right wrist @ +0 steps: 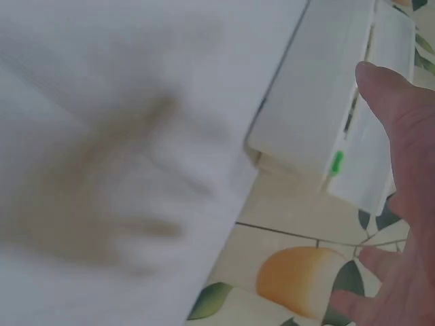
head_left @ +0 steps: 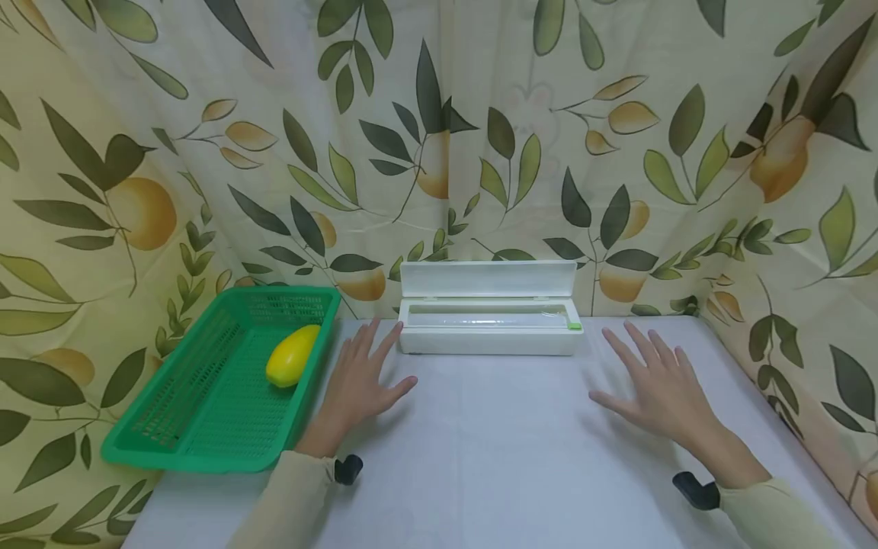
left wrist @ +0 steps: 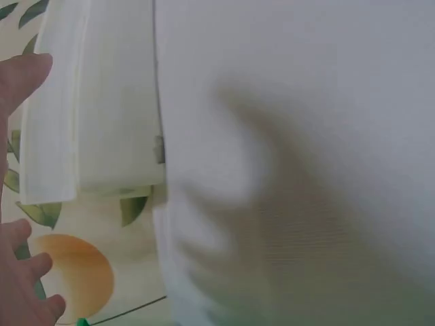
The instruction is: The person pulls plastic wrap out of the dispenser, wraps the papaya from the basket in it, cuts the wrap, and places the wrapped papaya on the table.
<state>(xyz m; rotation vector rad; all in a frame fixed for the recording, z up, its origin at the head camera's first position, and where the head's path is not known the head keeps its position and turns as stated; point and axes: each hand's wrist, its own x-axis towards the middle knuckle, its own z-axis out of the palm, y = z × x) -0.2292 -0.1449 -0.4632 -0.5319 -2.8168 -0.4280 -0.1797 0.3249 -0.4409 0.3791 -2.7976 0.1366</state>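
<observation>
My left hand (head_left: 357, 385) hovers over the white table with fingers spread, holding nothing, between a green basket and a white box. On the other side my right hand (head_left: 661, 393) is likewise spread and holds nothing. The long white box (head_left: 490, 343) stands at the back with its lid (head_left: 488, 280) raised; a roll of clear film (head_left: 480, 317) lies inside, and a small green piece (head_left: 575, 326) sits at its right end. A yellow lemon (head_left: 293, 356) rests in the green basket (head_left: 113, 450), against its right side.
The table (head_left: 494, 457) has a white cover. Behind it and at both sides hangs a curtain (head_left: 494, 221) printed with leaves and orange fruit. Each wrist carries a small black device, one at the left cuff (head_left: 348, 469), the other at the right (head_left: 696, 490).
</observation>
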